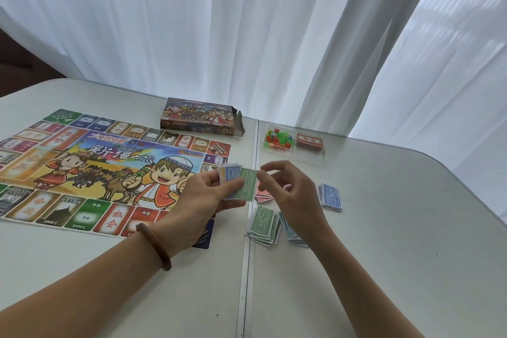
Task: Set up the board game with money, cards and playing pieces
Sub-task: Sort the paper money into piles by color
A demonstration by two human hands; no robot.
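Centre frame: fanned stack of paper play notes (pixel 229 177) gripped in left hand (pixel 203 197). Top green 500 note (pixel 248 185) pinched at its right edge by right hand (pixel 290 192) fingers (pixel 274 167). Matching green note pile (pixel 264 225) on white surface (pixel 384 241) just below, nearer right hand, long axis up-frame.

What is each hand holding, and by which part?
The left hand grips a fanned stack of blue and green paper play-money notes by its lower end. The right hand pinches the top green 500 note at its upper right corner.
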